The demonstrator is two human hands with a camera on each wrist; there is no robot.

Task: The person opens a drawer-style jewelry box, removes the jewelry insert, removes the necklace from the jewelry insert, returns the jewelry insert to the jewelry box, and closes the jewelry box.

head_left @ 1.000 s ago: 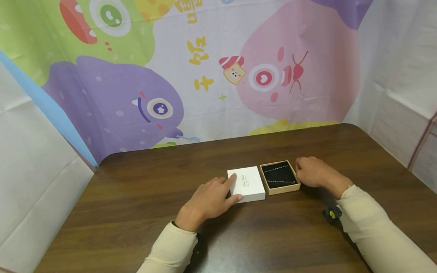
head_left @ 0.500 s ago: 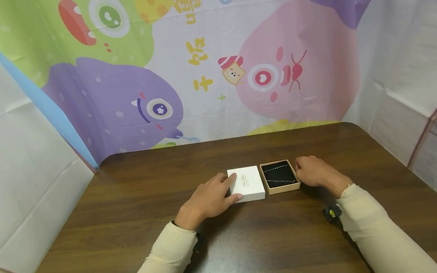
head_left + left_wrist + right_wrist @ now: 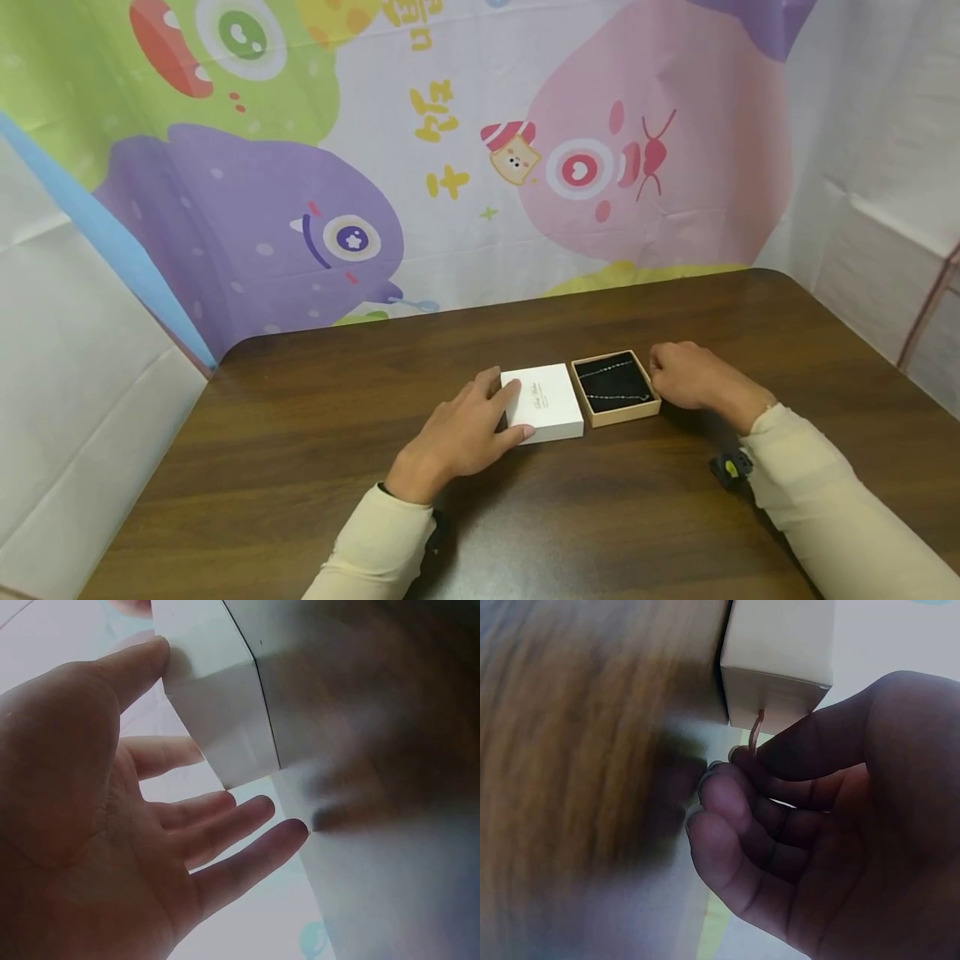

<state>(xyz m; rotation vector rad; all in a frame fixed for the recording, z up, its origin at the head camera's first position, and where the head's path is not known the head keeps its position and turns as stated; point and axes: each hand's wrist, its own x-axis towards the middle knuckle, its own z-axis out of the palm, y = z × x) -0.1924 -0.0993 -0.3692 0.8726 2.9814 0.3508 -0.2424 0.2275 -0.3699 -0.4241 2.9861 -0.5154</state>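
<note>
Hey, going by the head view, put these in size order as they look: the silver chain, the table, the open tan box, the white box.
1. Table
2. White box and open tan box: they look nearly alike, and the left hand partly covers the white box, so unranked
3. Silver chain

Curtained booth [image 3: 855, 108], cartoon bkdrp [image 3: 450, 233], wht side sheets [image 3: 75, 400], brn tbl [image 3: 322, 433]

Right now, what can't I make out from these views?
1. Lettering on the white box: too small to read, head view.
2. Chain in the tan tray: fine links too small, head view.
3. Brown cord: end hidden by the right hand, right wrist view.
4. The white box's left edge: partly hidden by the left hand, head view.
</note>
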